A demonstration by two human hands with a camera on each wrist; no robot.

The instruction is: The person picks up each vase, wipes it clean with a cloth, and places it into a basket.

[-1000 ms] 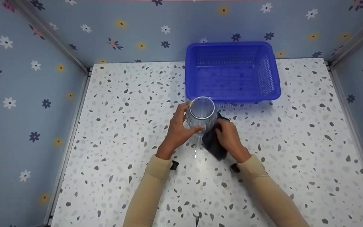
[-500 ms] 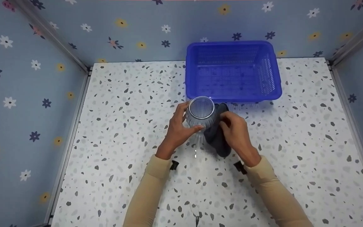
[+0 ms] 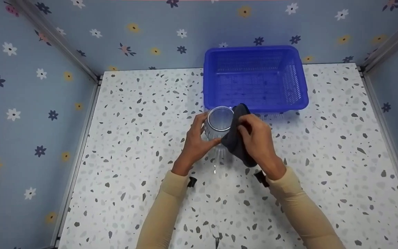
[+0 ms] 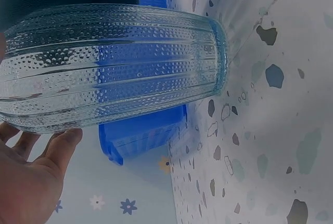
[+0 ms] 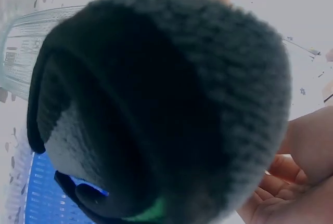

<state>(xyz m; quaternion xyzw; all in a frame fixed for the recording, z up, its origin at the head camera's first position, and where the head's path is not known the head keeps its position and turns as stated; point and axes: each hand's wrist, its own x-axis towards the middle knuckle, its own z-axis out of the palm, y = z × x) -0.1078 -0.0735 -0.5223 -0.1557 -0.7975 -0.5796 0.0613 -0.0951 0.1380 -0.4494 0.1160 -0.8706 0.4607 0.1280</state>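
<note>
Clear ribbed glass jar [image 3: 215, 132] stands upright on the speckled tabletop [image 3: 143, 121], mouth facing up, just in front of the blue plastic basket [image 3: 254, 108]. Left hand [image 3: 196, 140] holds the jar from its left side: thumb on the near wall, separated from the other fingers, which curve around the left and far wall. Right hand [image 3: 258, 138] pinches the dark grey cloth [image 3: 235, 138] between thumb and fingers at the jar's right side. In the head view the cloth overlaps the right edge of the jar rim; exact contact cannot be determined. Right wrist view: the cloth is folded, with a fleecy surface, and blocks most of the jar.
</note>
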